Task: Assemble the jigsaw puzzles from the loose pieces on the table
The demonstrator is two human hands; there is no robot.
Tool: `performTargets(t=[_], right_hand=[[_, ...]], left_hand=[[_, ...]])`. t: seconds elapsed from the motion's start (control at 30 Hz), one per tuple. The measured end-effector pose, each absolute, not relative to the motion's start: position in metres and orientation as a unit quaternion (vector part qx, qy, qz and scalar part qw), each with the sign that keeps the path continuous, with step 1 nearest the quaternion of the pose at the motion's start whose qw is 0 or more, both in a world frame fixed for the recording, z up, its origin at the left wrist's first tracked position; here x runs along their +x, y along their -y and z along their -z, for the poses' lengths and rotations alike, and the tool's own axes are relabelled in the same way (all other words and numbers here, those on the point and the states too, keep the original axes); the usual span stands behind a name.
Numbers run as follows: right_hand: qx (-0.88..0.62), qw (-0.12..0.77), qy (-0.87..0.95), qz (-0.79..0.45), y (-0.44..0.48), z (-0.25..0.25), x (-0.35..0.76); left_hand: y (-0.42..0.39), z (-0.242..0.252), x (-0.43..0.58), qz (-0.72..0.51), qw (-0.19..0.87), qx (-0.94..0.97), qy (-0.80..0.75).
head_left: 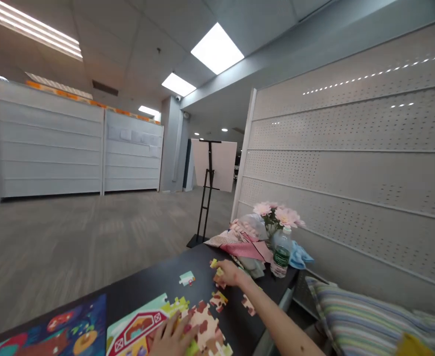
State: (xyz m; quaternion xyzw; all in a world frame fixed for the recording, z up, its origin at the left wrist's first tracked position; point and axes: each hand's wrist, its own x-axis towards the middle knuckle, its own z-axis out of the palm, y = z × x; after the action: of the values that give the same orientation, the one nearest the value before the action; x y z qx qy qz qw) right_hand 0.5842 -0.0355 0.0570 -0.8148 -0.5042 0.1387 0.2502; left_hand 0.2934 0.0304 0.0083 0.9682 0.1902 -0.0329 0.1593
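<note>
My left hand (173, 337) lies with fingers spread on a part-built jigsaw puzzle (206, 329) showing a red barn and spotted animal. My right hand (230, 275) reaches ahead, fingers curled narrowly over loose yellow puzzle pieces (217, 271) on the black counter (147, 291); I cannot tell if it grips them. A loose teal piece (187, 278) lies just left of that hand.

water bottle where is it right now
In the head view, the water bottle stands at the far right end of the black table, against the blue cloth and just below the pink flowers.
</note>
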Motion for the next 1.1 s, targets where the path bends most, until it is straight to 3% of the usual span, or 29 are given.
performTargets(t=[0.17, 0.4, 0.73, 1.1], right_hand=[[-0.817, 0.340, 0.444, -0.141, 0.099, -0.034, 0.561], [-0.762, 0.502, 0.378, -0.158, 0.164, 0.031, 0.509], [-0.833, 0.346, 0.431, 0.030, 0.153, 0.016, 0.495], [-0.826, 0.384, 0.413, 0.005, 0.117, 0.011, 0.538]], left_hand=[[-0.024, -0.036, 0.271, 0.015, 0.206, 0.968, -0.139], [-0.022, -0.020, 0.265, -0.061, 0.243, 0.959, -0.128], [-0.021, -0.038, 0.266, -0.010, 0.238, 0.962, -0.135], [-0.038, 0.004, 0.294, -0.006, 0.208, 0.967, -0.148]])
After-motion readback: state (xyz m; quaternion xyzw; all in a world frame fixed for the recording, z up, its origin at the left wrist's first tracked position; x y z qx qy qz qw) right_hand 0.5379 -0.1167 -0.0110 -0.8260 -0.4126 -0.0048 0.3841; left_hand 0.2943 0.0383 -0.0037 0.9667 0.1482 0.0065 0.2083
